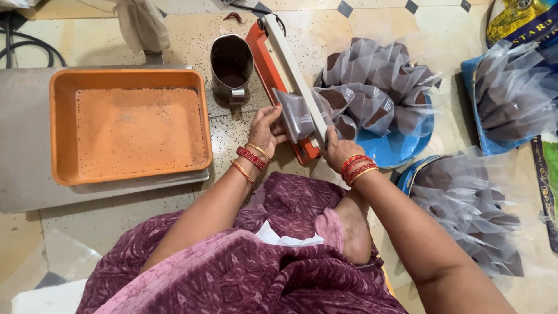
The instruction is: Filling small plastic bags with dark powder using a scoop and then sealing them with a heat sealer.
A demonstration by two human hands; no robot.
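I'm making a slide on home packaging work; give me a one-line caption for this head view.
Left hand holds a clear pouch in an orange heat sealer while the right hand presses its arm.

Home packing spot on tiled floor (372,17): heat sealer (290,70), piled filled pouches (378,81), orange tray (128,125).

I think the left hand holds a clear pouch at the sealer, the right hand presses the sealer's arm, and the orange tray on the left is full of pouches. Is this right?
Not quite. The head view shows the orange tray holds no pouches, only scattered dark specks. The rest stands: the left hand holds the clear pouch at the sealer, and the right hand presses its arm.
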